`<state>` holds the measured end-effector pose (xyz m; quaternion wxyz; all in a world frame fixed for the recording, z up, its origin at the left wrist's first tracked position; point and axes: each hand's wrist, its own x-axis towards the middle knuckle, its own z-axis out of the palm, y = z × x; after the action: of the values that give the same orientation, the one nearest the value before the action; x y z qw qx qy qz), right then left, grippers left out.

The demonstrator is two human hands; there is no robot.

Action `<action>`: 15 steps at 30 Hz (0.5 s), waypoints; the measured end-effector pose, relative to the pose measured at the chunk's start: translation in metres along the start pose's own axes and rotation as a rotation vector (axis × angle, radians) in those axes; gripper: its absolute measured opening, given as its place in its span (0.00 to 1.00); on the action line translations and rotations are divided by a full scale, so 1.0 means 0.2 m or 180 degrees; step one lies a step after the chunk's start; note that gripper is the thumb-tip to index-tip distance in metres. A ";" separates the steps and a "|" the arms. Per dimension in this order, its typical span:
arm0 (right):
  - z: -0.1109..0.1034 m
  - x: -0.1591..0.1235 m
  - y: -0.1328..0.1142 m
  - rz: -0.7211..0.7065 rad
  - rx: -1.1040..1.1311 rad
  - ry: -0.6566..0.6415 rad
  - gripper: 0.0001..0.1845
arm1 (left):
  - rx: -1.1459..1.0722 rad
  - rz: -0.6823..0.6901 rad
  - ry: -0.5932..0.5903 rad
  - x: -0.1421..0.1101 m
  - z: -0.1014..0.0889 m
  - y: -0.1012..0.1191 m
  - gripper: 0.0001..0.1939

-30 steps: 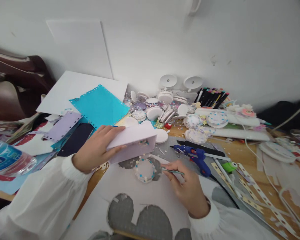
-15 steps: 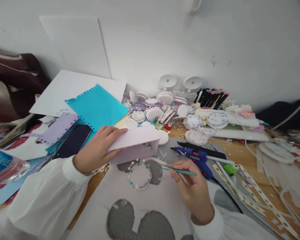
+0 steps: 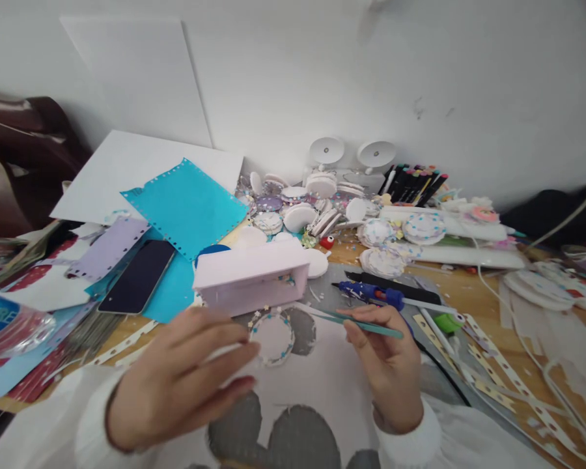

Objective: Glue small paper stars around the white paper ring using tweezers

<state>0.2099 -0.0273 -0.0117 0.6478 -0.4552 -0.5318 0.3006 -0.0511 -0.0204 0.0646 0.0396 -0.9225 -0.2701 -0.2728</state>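
From where I stand, a plain whitish wall (image 3: pixel 293 78) rises behind a crowded wooden tabletop (image 3: pixel 344 259), and a pale pinkish-white, open-fronted box (image 3: pixel 251 262) sits near the middle. Its open side faces the person, presumably so the little pieces inside stay easy to reach. Just in front of the box lies a round white disc edged with blue and white bits (image 3: pixel 275 335), on a white sheet with rounded cut-outs (image 3: pixel 322 384), which probably keeps the work flat.

The right hand (image 3: pixel 388 358) pinches slim teal tweezers (image 3: pixel 374 327), tips slanting toward the box; such a fine tool seems suited to pieces that small. The left hand (image 3: pixel 185 371), blurred, is loosely spread with nothing visible in it, fingertips beside the disc; I can't tell whether they touch it.

Right of the box rests a glossy blue plastic glue gun (image 3: pixel 371 293); behind it, smooth white discs (image 3: pixel 300 219) heap up. Left of the box, a turquoise sheet with punched edges (image 3: pixel 185 208) looks thin and limp.
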 end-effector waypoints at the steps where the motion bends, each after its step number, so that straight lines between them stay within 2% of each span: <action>1: 0.00 0.00 0.00 0.0008 0.0002 -0.0002 0.05 | -0.0035 0.0084 -0.0124 -0.01 0.04 0.02 0.11; 4: 0.00 -0.01 0.00 0.0045 0.0021 -0.0013 0.05 | 0.0124 0.0067 -0.0545 -0.02 0.18 0.04 0.10; 6: 0.00 -0.01 0.00 0.0061 0.0034 -0.0020 0.05 | 0.0203 0.0108 -0.0568 -0.01 0.24 0.03 0.06; 8: 0.00 -0.02 0.00 0.0069 0.0036 -0.0036 0.05 | 0.0149 0.0129 -0.0518 0.00 0.25 0.01 0.07; 11: 0.00 -0.02 0.01 0.0091 0.0007 -0.0077 0.05 | -0.0171 -0.0042 -0.0459 0.03 0.15 0.00 0.07; 13: 0.00 -0.01 0.00 0.0097 -0.0025 -0.0091 0.05 | -0.0479 -0.0092 -0.0566 0.03 0.05 0.01 0.06; 15: 0.00 -0.01 0.01 0.0080 -0.0061 -0.0107 0.05 | -0.0502 -0.0082 -0.0759 0.02 -0.05 0.01 0.07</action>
<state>0.2089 -0.0291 -0.0140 0.6306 -0.4629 -0.5397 0.3111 -0.0521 -0.0224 0.0747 -0.0689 -0.9451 -0.2624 -0.1821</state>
